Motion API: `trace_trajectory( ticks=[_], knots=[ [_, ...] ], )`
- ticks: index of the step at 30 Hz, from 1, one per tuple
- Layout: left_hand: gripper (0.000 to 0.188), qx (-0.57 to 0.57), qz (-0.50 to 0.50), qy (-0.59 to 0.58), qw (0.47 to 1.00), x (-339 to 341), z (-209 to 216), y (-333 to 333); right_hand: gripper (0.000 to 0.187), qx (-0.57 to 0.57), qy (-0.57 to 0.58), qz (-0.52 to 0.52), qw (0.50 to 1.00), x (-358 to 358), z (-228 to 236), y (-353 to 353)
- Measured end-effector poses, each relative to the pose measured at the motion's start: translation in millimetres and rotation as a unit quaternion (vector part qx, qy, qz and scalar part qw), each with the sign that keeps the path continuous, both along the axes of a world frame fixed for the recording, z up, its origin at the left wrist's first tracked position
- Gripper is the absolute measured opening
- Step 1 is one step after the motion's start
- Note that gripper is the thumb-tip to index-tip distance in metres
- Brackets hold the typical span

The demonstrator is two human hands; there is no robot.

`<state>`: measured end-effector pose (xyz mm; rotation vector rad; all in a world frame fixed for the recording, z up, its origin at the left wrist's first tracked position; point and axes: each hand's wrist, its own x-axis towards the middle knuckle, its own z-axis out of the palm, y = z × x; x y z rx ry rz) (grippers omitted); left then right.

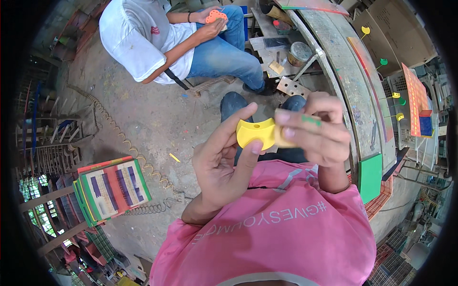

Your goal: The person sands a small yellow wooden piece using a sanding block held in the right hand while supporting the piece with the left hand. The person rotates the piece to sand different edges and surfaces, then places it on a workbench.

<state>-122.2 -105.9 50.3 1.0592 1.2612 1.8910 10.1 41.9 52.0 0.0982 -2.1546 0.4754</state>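
Note:
In front of my chest, my left hand grips a yellow crescent-shaped piece between thumb and fingers. A small round hole shows in its inner curved edge. My right hand, somewhat blurred, has its fingers closed on a small tan pad, which looks like folded sandpaper. The pad touches the right end of the crescent, and my fingers partly hide it. A green paint mark shows on a finger of my right hand.
Across from me a seated person holds an orange scalloped piece. A long worktable runs along my right, with a green board at its near end. Painted boards are stacked at left, near a coiled hose.

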Motion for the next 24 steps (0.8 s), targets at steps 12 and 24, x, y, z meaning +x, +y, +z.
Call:
trace_trajectory(
  ticks=[12, 24],
  knots=[
    [0.046, -0.02, 0.019, -0.021, 0.999, 1, 5, -3, 0.02, -0.013, 0.042, -0.028, 0.999, 0, 11, 1],
    [0.045, 0.025, 0.055, 0.117, 0.991, -1, -1, 5, 0.018, 0.015, -0.004, 0.046, 0.999, -9, 13, -17]
  ],
)
